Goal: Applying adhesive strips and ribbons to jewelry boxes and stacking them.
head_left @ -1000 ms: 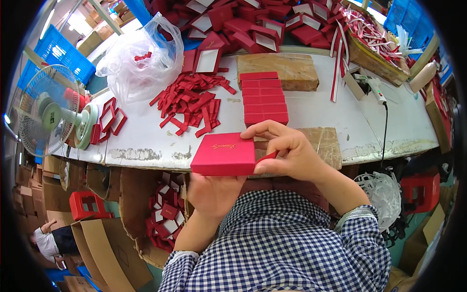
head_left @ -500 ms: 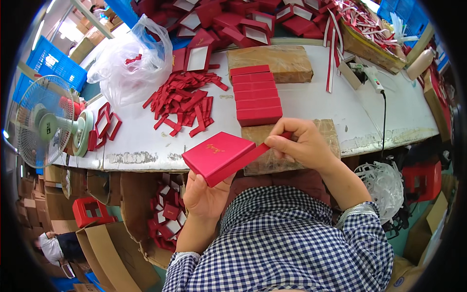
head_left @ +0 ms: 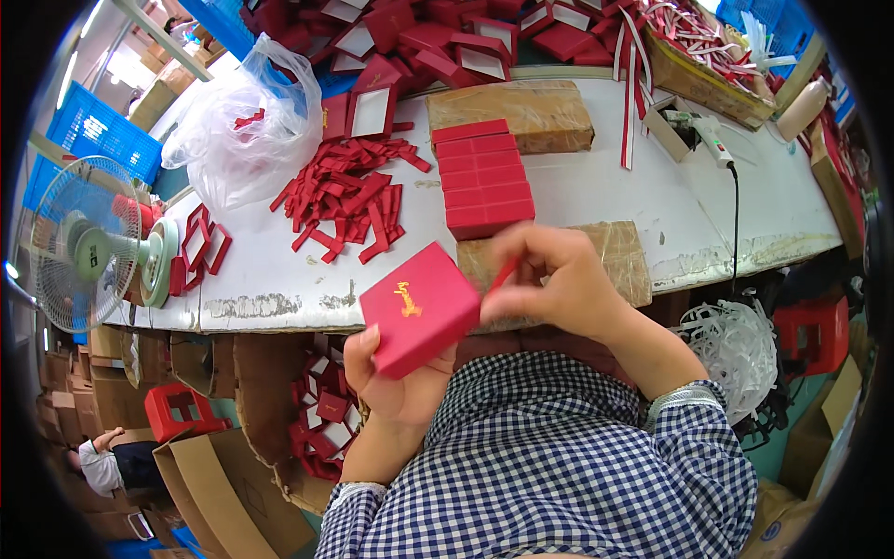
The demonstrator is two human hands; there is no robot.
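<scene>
My left hand (head_left: 396, 377) grips a square red gift box (head_left: 419, 312) from below, thumb on its near left edge. The box is tilted, its lid with gold lettering facing up. At its right corner, my right hand (head_left: 549, 284) is closed, blurred by motion, with a narrow red strip (head_left: 504, 276) between thumb and fingers. Whether the strip touches the box I cannot tell. Just beyond my right hand, a row of closed red boxes (head_left: 484, 177) stands on the white table (head_left: 596, 196). Left of the row lies a heap of short red strips (head_left: 358, 191).
Open red boxes (head_left: 438, 42) pile up at the far edge. Two taped brown packages (head_left: 549, 107) (head_left: 610, 261) lie beyond and beside the row. A plastic bag (head_left: 247, 140) and a fan (head_left: 88, 242) stand left; a power strip (head_left: 715, 144) lies right.
My left hand has turned the box so its lid faces me more and its lettering runs differently. My right hand has shifted slightly left and drawn its fingers in around the strip.
</scene>
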